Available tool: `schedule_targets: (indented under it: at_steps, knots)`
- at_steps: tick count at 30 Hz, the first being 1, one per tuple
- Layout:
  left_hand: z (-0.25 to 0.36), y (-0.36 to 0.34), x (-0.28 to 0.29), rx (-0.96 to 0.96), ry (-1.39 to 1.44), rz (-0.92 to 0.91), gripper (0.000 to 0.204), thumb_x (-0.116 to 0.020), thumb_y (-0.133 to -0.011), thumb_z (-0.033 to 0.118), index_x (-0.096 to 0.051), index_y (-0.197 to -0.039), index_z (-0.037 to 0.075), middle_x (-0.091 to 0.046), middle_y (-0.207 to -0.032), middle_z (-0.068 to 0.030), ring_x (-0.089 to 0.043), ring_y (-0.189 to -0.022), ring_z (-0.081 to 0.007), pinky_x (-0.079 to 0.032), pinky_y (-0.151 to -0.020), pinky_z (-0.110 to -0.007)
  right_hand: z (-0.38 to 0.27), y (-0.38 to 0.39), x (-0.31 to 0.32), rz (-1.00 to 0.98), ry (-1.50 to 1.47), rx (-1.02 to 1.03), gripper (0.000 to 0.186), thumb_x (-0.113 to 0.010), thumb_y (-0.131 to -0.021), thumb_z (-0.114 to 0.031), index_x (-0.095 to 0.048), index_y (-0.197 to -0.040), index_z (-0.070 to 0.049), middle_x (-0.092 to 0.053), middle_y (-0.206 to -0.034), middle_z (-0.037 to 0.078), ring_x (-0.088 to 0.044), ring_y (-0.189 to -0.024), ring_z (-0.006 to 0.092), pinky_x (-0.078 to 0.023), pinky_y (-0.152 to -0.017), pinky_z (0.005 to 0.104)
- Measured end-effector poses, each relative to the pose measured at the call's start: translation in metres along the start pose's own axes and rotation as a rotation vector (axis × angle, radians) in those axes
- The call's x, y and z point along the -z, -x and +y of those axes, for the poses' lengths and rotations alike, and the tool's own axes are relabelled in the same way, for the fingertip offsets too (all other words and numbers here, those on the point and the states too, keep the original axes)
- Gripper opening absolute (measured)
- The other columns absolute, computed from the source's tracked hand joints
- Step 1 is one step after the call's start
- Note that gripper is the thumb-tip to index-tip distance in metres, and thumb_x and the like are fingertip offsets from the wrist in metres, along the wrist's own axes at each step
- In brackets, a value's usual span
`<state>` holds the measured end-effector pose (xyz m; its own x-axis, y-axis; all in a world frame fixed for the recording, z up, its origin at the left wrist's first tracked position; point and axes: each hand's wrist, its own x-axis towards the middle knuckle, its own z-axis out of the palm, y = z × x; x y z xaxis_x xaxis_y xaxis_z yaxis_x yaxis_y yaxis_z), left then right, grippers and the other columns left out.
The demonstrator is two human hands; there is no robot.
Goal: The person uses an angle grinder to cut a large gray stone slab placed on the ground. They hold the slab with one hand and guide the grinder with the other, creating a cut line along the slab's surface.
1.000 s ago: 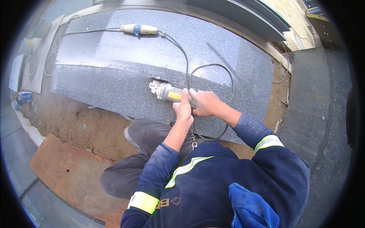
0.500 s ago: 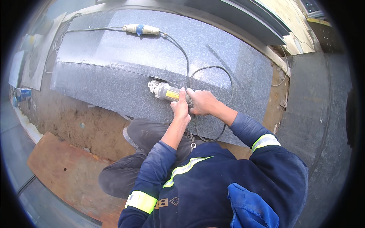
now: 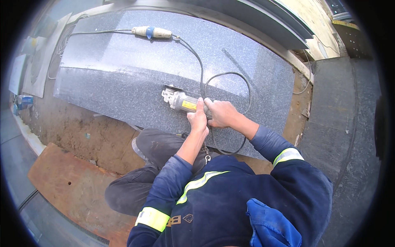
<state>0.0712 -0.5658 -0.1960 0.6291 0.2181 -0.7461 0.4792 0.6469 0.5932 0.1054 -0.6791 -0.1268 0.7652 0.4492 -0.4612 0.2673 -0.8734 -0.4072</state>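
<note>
My left hand point(image 3: 198, 120) and my right hand point(image 3: 222, 113) are wrapped round the rear body of a dusty angle grinder point(image 3: 181, 101) with a yellow label. Its head points left, and the dark edge of a disc point(image 3: 174, 87) shows along its far side. The disc meets a thin dark line point(image 3: 119, 73) running lengthwise over a speckled grey slab point(image 3: 135, 95). Pale dust lies along that line, left of the tool. How deep the disc sits is hidden.
A cord point(image 3: 249, 88) loops beside my right hand and runs to a white and blue plug connector point(image 3: 151, 32) on the slab. Long dark panels point(image 3: 279, 20) stand beyond. A rusty brown plate point(image 3: 61, 181) lies at the lower left, near my bent legs point(image 3: 158, 144).
The grinder and both hands have shifted very slightly right along the line. My grip looks the same.
</note>
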Motion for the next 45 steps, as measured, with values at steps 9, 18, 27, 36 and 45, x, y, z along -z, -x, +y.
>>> schedule_targets:
  at_steps: [9, 18, 27, 36, 45]
  knots:
    - [0.005, 0.002, 0.0, 0.027, -0.008, 0.007, 0.051, -0.078, -0.1, 0.031, -0.062, -0.129, -0.008, -0.069, -0.121, -0.0147, -0.069, -0.102, -0.0203, -0.057, -0.087, -0.037, -0.002, 0.0, 0.002, -0.005, 0.004, -0.009, 0.053, -0.078, -0.074, -0.02, -0.053, -0.115, 0.001, -0.073, -0.096, 0.026, -0.073, -0.092, 0.0458, -0.059, -0.079, 0.0537]
    - [-0.004, 0.014, -0.005, 0.033, -0.007, -0.004, 0.051, -0.078, -0.1, 0.029, -0.061, -0.13, -0.009, -0.068, -0.122, -0.015, -0.067, -0.105, -0.0195, -0.055, -0.091, -0.036, 0.005, 0.015, 0.002, 0.004, -0.005, -0.018, 0.051, -0.078, -0.075, -0.02, -0.053, -0.114, 0.0, -0.072, -0.096, 0.026, -0.073, -0.093, 0.0454, -0.058, -0.079, 0.0538]
    - [0.01, 0.003, -0.003, 0.047, -0.009, 0.013, 0.05, -0.078, -0.1, 0.031, -0.064, -0.126, -0.008, -0.07, -0.118, -0.0141, -0.069, -0.101, -0.02, -0.056, -0.088, -0.037, 0.009, -0.006, -0.009, 0.016, -0.005, 0.023, 0.059, -0.079, -0.077, -0.03, -0.054, -0.12, 0.001, -0.072, -0.094, 0.027, -0.071, -0.091, 0.047, -0.056, -0.078, 0.0553]
    - [-0.009, 0.024, -0.014, 0.034, -0.04, 0.018, 0.052, -0.078, -0.1, 0.03, -0.061, -0.13, -0.009, -0.069, -0.122, -0.0141, -0.066, -0.108, -0.0205, -0.053, -0.094, -0.038, 0.013, 0.023, 0.003, 0.013, -0.007, -0.015, 0.054, -0.079, -0.076, -0.024, -0.054, -0.117, 0.0, -0.072, -0.097, 0.026, -0.072, -0.093, 0.046, -0.057, -0.079, 0.0542]
    - [0.008, -0.007, -0.001, 0.065, -0.011, 0.02, 0.051, -0.079, -0.099, 0.031, -0.062, -0.126, -0.009, -0.07, -0.117, -0.0158, -0.07, -0.099, -0.0208, -0.058, -0.085, -0.038, 0.004, -0.009, -0.006, -0.003, -0.002, -0.007, 0.053, -0.079, -0.076, -0.023, -0.054, -0.116, 0.0, -0.072, -0.099, 0.026, -0.073, -0.095, 0.0451, -0.058, -0.081, 0.0534]
